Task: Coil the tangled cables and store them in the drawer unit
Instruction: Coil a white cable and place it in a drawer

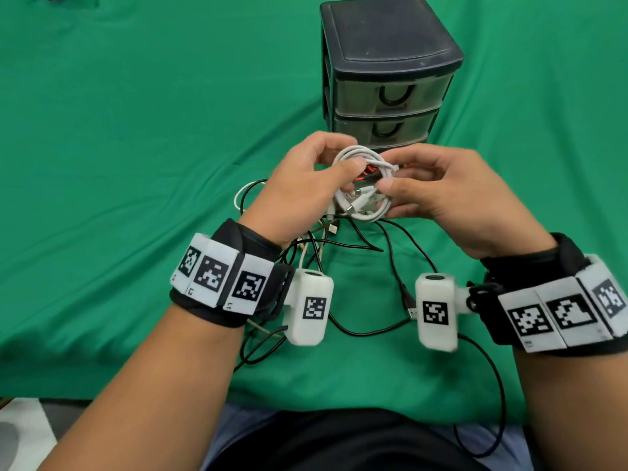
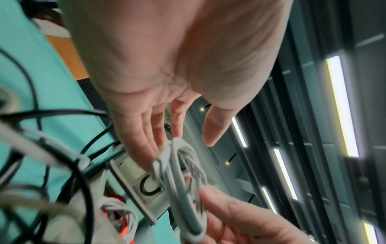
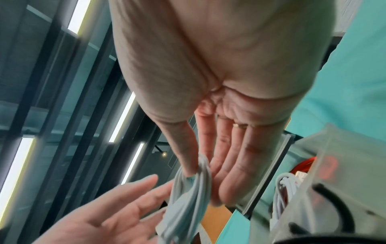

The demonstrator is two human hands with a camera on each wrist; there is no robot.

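A big green cloth (image 1: 136, 147) covers the counter. On it, at the far side, stands a dark plastic drawer unit (image 1: 387, 62) with see-through drawers stacked one over the other. The top drawer (image 1: 390, 93) and the one under it are pushed in. In the right wrist view, a low drawer holds a white cable bundle (image 3: 282, 194) with something red beside it.

In front of the drawer unit, both hands are held up above the cloth. The left hand (image 1: 299, 188) and the right hand (image 1: 452, 198) face each other with a coiled white cable (image 1: 360, 185) between them. The left hand's thumb and fingers are curled round one side of the coil. The right hand pinches the other side, thumb on the near side and fingers behind. The white plugs at the cable's ends hang inside the ring.

Under the hands lies a messy pile of loose black cables (image 1: 390, 253) and thin white ones, spread on the cloth toward the person. One black cable runs off the counter's near edge by the right arm.
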